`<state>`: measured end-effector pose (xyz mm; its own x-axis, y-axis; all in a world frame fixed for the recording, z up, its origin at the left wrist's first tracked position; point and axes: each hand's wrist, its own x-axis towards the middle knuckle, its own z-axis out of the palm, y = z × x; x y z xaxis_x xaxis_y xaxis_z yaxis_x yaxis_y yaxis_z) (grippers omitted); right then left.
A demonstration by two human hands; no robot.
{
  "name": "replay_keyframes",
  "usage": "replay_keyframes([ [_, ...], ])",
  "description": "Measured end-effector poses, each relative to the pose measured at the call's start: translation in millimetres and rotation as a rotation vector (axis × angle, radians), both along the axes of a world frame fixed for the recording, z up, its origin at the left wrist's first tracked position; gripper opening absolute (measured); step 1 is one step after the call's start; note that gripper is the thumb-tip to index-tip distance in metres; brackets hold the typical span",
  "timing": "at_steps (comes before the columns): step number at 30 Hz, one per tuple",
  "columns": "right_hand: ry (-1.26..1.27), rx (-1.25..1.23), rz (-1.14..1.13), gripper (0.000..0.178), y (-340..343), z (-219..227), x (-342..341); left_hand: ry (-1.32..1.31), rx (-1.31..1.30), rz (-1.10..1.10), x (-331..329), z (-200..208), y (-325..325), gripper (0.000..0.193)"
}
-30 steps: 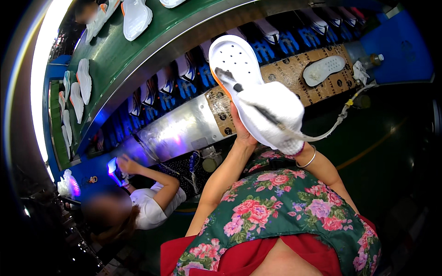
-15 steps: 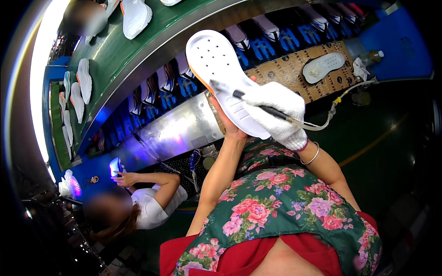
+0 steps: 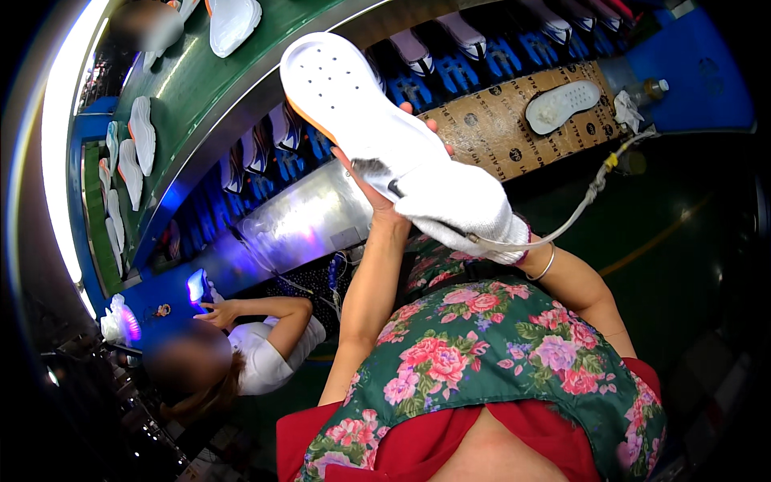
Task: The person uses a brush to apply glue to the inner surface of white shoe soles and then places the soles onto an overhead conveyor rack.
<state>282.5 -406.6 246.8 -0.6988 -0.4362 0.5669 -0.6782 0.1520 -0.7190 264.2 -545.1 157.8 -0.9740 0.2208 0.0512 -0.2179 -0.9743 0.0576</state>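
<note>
My bare left hand (image 3: 376, 193) holds a white shoe sole (image 3: 337, 108) from beneath, its fingertips showing past the right edge. The sole is tilted, its broad end with small dark holes pointing up and left; an orange stripe runs along its left side. In a white knitted glove, my right hand (image 3: 462, 209) closes round a brush (image 3: 373, 172) whose handle is mostly hidden. Its bristles, slightly blurred, lie at the sole's left edge near the narrow end, which the glove covers. A thin pale tube (image 3: 582, 210) runs from the gloved hand to the right.
Beyond my hands, a cardboard sheet (image 3: 490, 132) bears another sole (image 3: 564, 107), with a bottle (image 3: 650, 95) nearby. Shoe uppers (image 3: 462, 36) stand on blue racks. Several soles lie on the green conveyor (image 3: 185, 96). Lower left, a co-worker's hand (image 3: 217, 312) holds a violet-lit object.
The sole has moved left and slightly up in my left hand. My right hand has gone left with it, and the brush has shifted toward the sole's narrow end.
</note>
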Motion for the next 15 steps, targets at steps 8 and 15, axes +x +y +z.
replay_keyframes([
  [8, 0.086, 0.089, 0.076, 0.024, 11, -3, -9, -0.009, 0.047, -0.007, -5, 0, -19, 0.108],
  [15, -0.173, 0.022, 0.093, 0.017, 10, 3, -11, 0.122, 0.028, -0.189, -3, -2, -37, 0.113],
])
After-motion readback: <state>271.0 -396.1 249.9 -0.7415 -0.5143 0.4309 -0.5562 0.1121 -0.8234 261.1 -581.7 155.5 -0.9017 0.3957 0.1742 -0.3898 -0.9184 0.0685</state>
